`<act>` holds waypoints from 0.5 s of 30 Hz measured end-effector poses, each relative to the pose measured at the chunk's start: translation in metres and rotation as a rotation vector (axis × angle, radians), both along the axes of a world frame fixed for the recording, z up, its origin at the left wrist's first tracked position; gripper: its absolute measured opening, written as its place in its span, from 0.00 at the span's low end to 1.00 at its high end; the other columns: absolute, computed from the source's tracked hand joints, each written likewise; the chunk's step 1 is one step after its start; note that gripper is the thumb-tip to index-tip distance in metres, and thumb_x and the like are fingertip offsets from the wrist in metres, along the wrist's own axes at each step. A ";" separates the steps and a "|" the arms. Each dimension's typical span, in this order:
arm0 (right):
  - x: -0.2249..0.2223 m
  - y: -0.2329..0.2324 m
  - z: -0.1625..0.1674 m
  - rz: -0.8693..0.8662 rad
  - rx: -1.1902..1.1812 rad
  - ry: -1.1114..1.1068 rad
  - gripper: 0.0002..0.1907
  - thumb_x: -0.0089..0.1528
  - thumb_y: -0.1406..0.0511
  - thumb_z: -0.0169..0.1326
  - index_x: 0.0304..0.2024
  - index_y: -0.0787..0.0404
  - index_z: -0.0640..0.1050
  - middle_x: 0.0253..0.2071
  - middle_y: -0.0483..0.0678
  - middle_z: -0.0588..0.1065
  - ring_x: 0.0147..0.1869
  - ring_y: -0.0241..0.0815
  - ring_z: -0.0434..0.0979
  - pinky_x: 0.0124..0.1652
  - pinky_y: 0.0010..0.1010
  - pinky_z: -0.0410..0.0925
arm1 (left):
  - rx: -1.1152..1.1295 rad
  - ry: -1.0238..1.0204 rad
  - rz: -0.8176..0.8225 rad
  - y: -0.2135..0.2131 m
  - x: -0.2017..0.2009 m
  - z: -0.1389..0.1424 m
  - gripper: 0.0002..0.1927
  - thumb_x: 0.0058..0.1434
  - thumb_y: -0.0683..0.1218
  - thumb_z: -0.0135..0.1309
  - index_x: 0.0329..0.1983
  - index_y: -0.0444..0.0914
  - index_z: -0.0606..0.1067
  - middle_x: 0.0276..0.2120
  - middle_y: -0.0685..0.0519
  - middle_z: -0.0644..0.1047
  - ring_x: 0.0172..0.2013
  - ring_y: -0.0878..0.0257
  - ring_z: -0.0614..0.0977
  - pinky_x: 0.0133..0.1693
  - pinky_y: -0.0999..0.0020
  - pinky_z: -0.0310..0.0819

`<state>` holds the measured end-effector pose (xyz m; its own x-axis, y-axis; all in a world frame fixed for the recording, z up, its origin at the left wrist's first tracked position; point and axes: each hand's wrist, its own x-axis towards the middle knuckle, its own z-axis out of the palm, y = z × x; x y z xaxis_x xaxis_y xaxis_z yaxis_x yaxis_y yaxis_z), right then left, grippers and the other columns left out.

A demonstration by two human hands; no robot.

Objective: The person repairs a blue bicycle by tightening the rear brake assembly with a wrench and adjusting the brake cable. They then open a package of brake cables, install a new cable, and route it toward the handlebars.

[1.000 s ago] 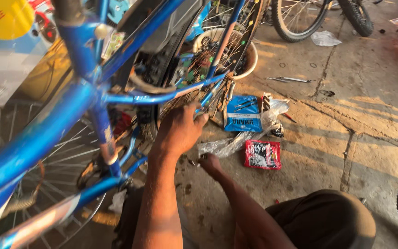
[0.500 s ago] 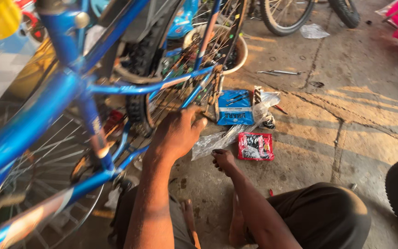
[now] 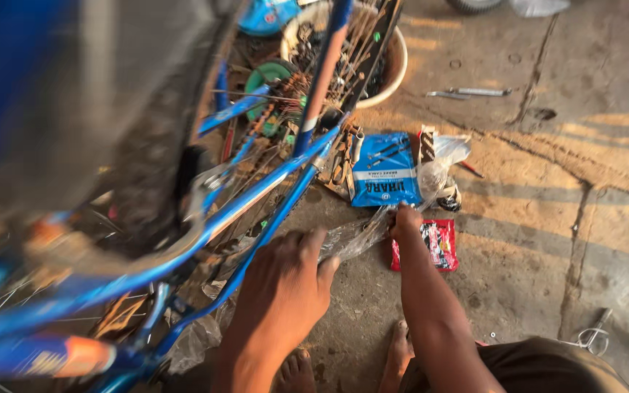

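A blue bicycle frame point(image 3: 256, 196) fills the left half of the head view, with its rusty chain and spokes point(image 3: 285, 94) behind it. My left hand point(image 3: 282, 287) lies flat with fingers spread against a lower blue tube of the frame. My right hand point(image 3: 405, 218) reaches across the concrete floor and pinches the end of a crumpled clear plastic bag point(image 3: 354, 236). Just beyond that hand lies a blue flat packet point(image 3: 384, 171), and a red packet point(image 3: 431, 244) sits right beside the wrist. My bare feet show at the bottom.
A white basin point(image 3: 394, 62) of metal parts stands behind the frame. Metal tools point(image 3: 471, 92) lie on the floor at the top right, and small scissors-like tool point(image 3: 591, 336) at the lower right. More clear plastic point(image 3: 442, 156) sits next to the blue packet.
The view has dropped closer to the floor. My right hand has reached forward to the clear bag by the packets. My left hand has slid lower on the frame.
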<state>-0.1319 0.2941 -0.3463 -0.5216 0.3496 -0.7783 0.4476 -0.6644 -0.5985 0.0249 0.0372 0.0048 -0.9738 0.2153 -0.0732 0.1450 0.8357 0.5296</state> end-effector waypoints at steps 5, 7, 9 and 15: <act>-0.032 0.012 -0.031 -0.094 0.065 0.067 0.10 0.67 0.58 0.59 0.40 0.53 0.74 0.29 0.44 0.70 0.27 0.38 0.66 0.26 0.32 0.60 | -0.065 -0.125 0.010 0.004 -0.016 -0.005 0.24 0.61 0.51 0.56 0.57 0.35 0.73 0.47 0.39 0.80 0.48 0.43 0.79 0.49 0.50 0.71; -0.038 0.017 -0.036 -0.114 0.282 0.173 0.07 0.65 0.61 0.60 0.38 0.56 0.75 0.30 0.43 0.73 0.28 0.35 0.69 0.27 0.30 0.63 | -0.076 -0.119 -0.003 0.004 -0.021 -0.008 0.25 0.60 0.51 0.56 0.58 0.35 0.73 0.47 0.39 0.80 0.49 0.43 0.79 0.50 0.50 0.71; -0.042 0.021 -0.033 -0.123 0.509 0.274 0.05 0.62 0.65 0.61 0.36 0.58 0.77 0.31 0.43 0.76 0.29 0.33 0.72 0.28 0.28 0.66 | -0.072 -0.099 -0.014 0.005 -0.022 -0.010 0.26 0.60 0.51 0.57 0.59 0.35 0.73 0.48 0.39 0.79 0.50 0.41 0.79 0.49 0.49 0.71; -0.053 0.037 0.042 -0.056 0.377 0.484 0.10 0.59 0.66 0.58 0.25 0.60 0.72 0.17 0.44 0.65 0.16 0.36 0.60 0.18 0.34 0.53 | -0.006 -0.016 -0.065 0.011 -0.015 -0.018 0.27 0.59 0.50 0.60 0.58 0.33 0.72 0.47 0.38 0.78 0.50 0.43 0.79 0.51 0.50 0.71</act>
